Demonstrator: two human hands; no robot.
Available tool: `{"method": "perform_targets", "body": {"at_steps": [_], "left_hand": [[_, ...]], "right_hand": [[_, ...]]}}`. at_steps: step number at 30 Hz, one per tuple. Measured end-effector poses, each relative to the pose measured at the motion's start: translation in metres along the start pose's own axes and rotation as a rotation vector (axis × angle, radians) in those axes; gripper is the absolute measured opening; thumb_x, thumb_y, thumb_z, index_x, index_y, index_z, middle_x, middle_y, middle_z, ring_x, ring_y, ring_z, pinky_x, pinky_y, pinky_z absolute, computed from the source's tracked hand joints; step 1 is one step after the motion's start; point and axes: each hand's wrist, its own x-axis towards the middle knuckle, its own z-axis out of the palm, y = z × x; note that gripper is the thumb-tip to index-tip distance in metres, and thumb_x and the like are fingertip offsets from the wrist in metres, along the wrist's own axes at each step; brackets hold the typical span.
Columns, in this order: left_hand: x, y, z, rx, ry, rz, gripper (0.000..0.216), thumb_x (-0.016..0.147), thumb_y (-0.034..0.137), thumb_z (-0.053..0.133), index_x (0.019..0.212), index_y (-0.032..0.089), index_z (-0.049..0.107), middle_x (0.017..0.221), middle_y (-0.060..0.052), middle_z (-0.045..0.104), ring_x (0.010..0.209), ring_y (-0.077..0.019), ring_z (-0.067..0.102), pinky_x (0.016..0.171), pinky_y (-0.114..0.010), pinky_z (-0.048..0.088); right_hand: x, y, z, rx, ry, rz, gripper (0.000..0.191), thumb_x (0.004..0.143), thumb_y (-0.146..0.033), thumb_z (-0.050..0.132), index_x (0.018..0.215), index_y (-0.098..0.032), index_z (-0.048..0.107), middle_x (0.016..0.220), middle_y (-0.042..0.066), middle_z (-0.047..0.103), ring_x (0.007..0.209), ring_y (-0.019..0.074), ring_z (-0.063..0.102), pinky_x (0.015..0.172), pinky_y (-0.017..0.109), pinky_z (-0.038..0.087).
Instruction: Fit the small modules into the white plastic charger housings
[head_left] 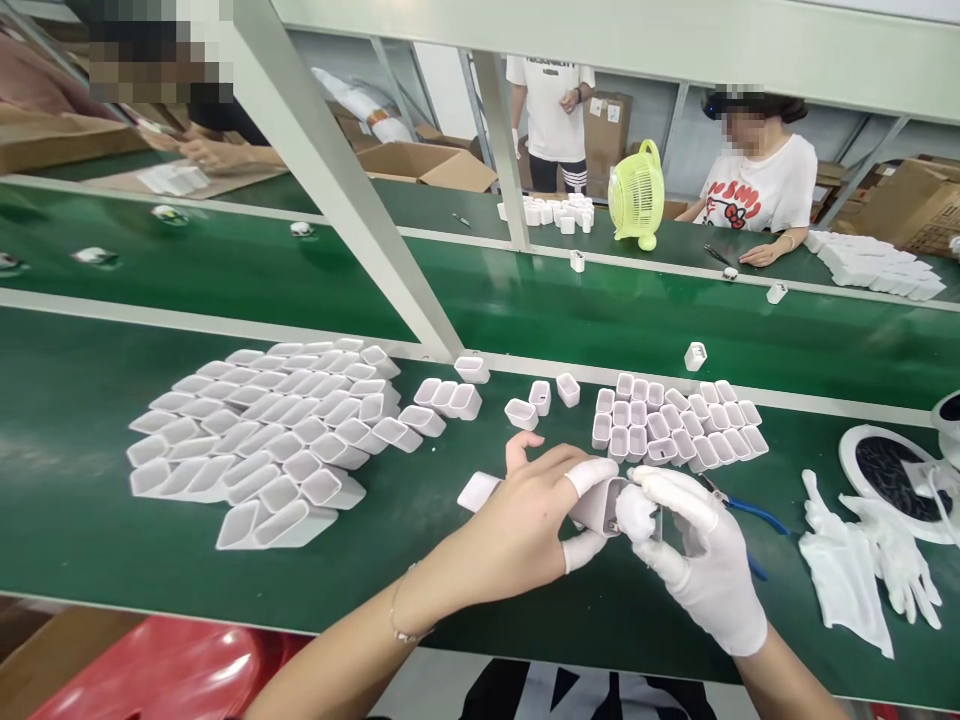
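Note:
My left hand [532, 520], with white covers on some fingertips, is closed around a white plastic housing [596, 508] whose open end faces right. In a white glove, my right hand [709, 570] pinches a small rounded white part [636, 513] at that opening. Whether the part is inside the rim or only touching it, I cannot tell. Another white housing [478, 491] lies just left of my left hand. Pliers with blue handles [757, 512] rest behind my right hand, partly hidden by it.
Many open white housings [255, 430] stand at left, with a smaller group [667, 420] behind my hands. White gloves [847, 560] and a round white-rimmed object [892, 480] lie at right. Beyond a slanted post [360, 190], a green conveyor [600, 310] carries parts; co-workers are across it.

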Motion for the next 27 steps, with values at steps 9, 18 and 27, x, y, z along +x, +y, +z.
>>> {"method": "perform_targets", "body": {"at_steps": [9, 18, 27], "left_hand": [[0.001, 0.004, 0.004, 0.024, 0.023, 0.036, 0.040, 0.081, 0.013, 0.056, 0.119, 0.020, 0.046, 0.100, -0.004, 0.066, 0.099, -0.0222, 0.060, 0.095, -0.047, 0.015], [0.001, 0.010, 0.006, 0.042, 0.033, 0.036, 0.037, 0.082, 0.013, 0.053, 0.118, 0.020, 0.049, 0.105, -0.005, 0.070, 0.101, -0.0224, 0.060, 0.095, -0.046, 0.015], [0.001, 0.011, 0.006, 0.030, 0.063, 0.075, 0.035, 0.085, 0.015, 0.053, 0.119, 0.021, 0.049, 0.108, -0.004, 0.069, 0.101, -0.0212, 0.061, 0.095, -0.044, 0.016]], "right_hand": [[0.000, -0.006, -0.001, -0.059, -0.023, -0.045, 0.049, 0.088, -0.015, 0.061, 0.132, -0.032, 0.048, 0.103, 0.004, 0.068, 0.109, 0.0200, 0.061, 0.094, 0.037, 0.053], [-0.004, -0.011, -0.004, -0.243, -0.033, -0.107, 0.043, 0.090, -0.016, 0.056, 0.129, -0.030, 0.046, 0.107, 0.007, 0.065, 0.100, 0.0214, 0.065, 0.080, 0.033, 0.057], [0.003, -0.026, -0.005, -0.402, -0.034, -0.148, 0.017, 0.092, -0.014, 0.051, 0.099, -0.027, 0.060, 0.080, 0.001, 0.064, 0.077, 0.0176, 0.065, 0.068, 0.028, 0.054]]}}
